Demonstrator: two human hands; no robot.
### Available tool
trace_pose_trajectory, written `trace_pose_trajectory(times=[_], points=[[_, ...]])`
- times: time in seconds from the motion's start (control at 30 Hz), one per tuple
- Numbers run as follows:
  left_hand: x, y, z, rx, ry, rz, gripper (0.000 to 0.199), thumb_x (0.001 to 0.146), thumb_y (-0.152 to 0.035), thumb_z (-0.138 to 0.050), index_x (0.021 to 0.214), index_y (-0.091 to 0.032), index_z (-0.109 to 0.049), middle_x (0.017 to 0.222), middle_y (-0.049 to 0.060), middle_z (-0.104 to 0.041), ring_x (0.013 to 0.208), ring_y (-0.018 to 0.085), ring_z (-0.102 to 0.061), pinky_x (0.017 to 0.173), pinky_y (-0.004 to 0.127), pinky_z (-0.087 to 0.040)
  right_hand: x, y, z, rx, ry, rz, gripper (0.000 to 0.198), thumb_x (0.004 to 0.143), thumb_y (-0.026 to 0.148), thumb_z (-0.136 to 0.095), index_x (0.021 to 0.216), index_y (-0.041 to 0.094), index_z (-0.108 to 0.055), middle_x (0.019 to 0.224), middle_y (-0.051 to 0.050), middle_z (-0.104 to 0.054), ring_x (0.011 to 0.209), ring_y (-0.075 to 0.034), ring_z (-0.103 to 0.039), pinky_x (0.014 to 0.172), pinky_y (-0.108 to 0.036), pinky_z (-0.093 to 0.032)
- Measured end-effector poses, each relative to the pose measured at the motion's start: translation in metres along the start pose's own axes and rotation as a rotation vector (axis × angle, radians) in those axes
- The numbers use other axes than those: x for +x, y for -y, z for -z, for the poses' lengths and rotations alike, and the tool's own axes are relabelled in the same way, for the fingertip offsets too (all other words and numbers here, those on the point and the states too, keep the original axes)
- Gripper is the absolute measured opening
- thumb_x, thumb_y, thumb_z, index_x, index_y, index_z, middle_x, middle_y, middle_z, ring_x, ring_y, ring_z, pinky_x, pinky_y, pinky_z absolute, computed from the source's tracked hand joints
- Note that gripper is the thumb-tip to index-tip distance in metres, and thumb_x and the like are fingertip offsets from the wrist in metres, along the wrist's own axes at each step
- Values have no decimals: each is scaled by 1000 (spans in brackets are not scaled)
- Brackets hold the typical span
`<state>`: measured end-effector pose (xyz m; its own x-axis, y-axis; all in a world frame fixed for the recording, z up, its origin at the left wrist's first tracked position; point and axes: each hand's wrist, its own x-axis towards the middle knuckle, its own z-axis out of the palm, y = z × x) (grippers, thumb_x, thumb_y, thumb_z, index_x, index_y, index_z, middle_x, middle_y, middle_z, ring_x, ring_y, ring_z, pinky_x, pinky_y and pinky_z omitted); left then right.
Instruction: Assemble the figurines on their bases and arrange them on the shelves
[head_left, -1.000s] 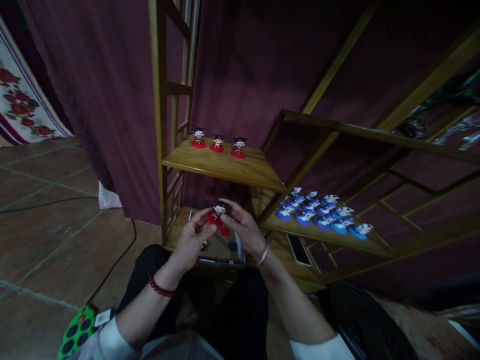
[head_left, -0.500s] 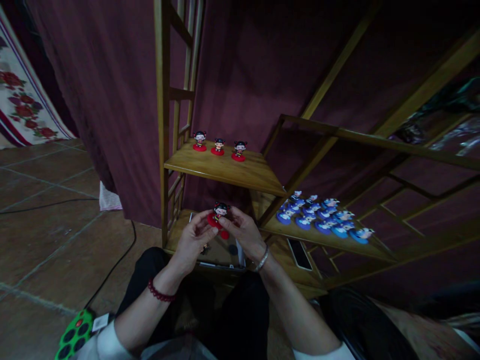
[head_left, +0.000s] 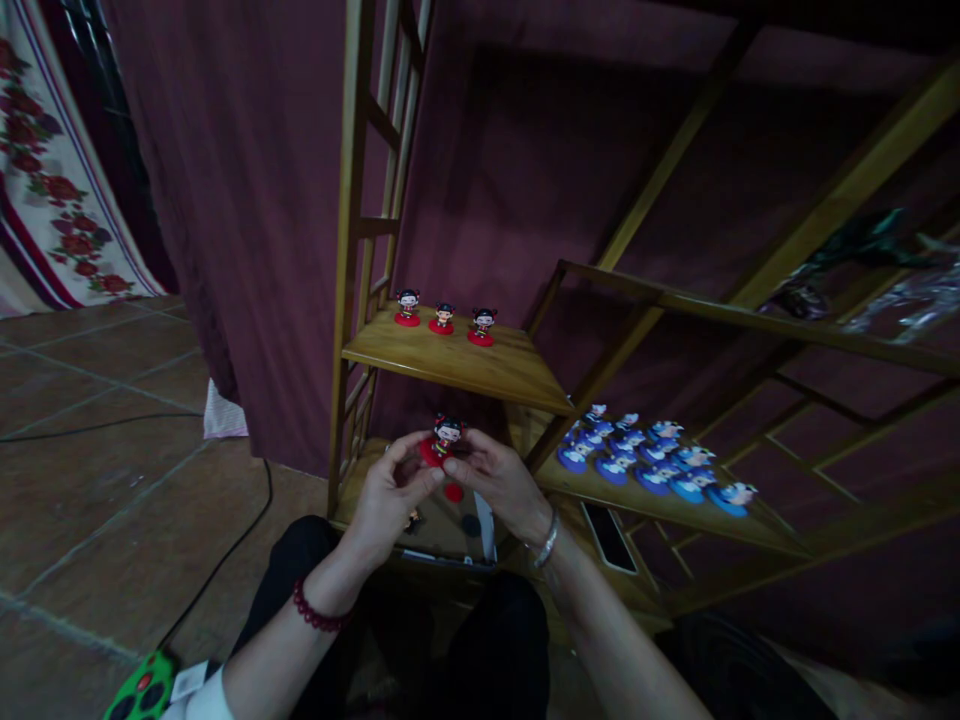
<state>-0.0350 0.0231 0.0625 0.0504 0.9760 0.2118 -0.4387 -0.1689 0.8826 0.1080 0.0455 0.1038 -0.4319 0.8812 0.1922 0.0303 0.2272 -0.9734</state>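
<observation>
A small doll figurine point(head_left: 448, 432) with black hair buns and a red round base is between my two hands, tilted toward me. My left hand point(head_left: 394, 490) pinches the base from the left. From the right, my right hand point(head_left: 495, 482) closes its thumb and fingers on the base and lower body. Below them sits a shallow box point(head_left: 442, 535), holding a red disc point(head_left: 454, 492), a dark disc point(head_left: 470, 526) and a small figure piece point(head_left: 412, 519). Three similar figurines point(head_left: 444, 318) stand in a row on the wooden shelf point(head_left: 457, 365) above.
To the right, several blue-based figurines point(head_left: 658, 465) fill a lower shelf point(head_left: 757, 525). A dark phone-like slab point(head_left: 609, 537) lies beneath it. Slanting wooden bars point(head_left: 675, 150) frame the shelving. A green power strip point(head_left: 142, 688) and black cable point(head_left: 232, 550) lie on the tiled floor.
The view has shifted, so the shelves appear slightly lower. Both hands still hold the figurine, whose base is now tilted a little differently.
</observation>
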Motion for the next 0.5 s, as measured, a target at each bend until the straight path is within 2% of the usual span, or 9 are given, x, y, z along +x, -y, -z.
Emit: trace_pose_trajectory(times=[0.2,0.37,0.5], points=[[2,-10,-1,11,-6,-18,48,66,-27,-70,111,-18,-55,106,7,-64,97,19,-59,84,29,-46,3,10,2,27,53,11,38,68,33,-70,103,22,-59,103,-3,-64,97,-18,-59,88,-33,-46],[3,-20,-2,53,-18,-41,50,65,-29,-71,112,-18,-57,101,6,-62,86,16,-59,78,28,-49,3,20,4,-13,68,25,37,69,31,-70,103,21,-59,99,-3,-65,91,-17,-61,84,-32,-49],[3,-28,-5,53,-10,-65,49,66,-30,-70,112,-18,-59,96,4,-61,82,14,-59,77,28,-49,3,27,4,-45,64,49,36,70,31,-69,103,22,-59,100,-2,-65,93,-17,-61,86,-32,-48]])
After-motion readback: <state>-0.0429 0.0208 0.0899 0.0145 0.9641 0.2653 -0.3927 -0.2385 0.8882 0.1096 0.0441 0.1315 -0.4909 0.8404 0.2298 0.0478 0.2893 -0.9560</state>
